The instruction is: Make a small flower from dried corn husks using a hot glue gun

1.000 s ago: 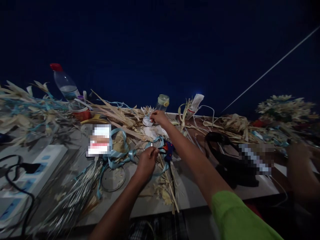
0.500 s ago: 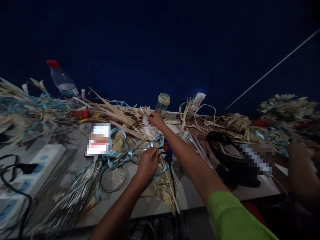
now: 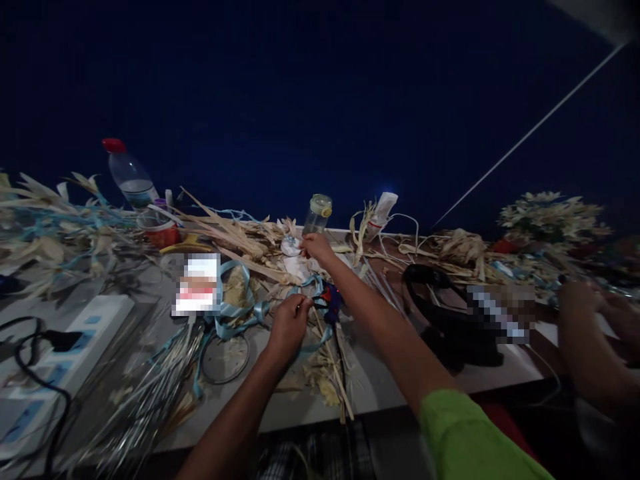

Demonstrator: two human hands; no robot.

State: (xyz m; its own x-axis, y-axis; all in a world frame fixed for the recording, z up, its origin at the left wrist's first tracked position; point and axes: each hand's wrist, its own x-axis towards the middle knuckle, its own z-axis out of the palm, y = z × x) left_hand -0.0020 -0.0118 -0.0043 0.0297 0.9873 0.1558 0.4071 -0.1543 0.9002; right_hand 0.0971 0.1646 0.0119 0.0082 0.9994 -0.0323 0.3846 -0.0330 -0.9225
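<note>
My right hand (image 3: 316,247) reaches to the back of the table, its fingers pinched at a small white ball-like bundle (image 3: 291,247); whether it grips the bundle is unclear. Nearer to me, my left hand (image 3: 290,323) is closed, fingertips together on something too small to make out. Just right of it lies a red and blue tool (image 3: 330,298) with a dark cord. Light blue ribbon (image 3: 255,315) curls beside my left hand, around a yellowish lump (image 3: 235,290). A clear jar (image 3: 318,212) stands behind my right hand.
At left are a power strip (image 3: 75,360), a bundle of metal wires (image 3: 160,380), a metal ring (image 3: 225,379), a red cup (image 3: 159,230) and a red-capped bottle (image 3: 131,179). Dried husks line the back. Right: a black band-like object (image 3: 440,320) and another person's hands (image 3: 583,307).
The view has shifted slightly. My left hand has drawn back a little to the left, away from the red and blue tool. My right hand remains near the white bundle.
</note>
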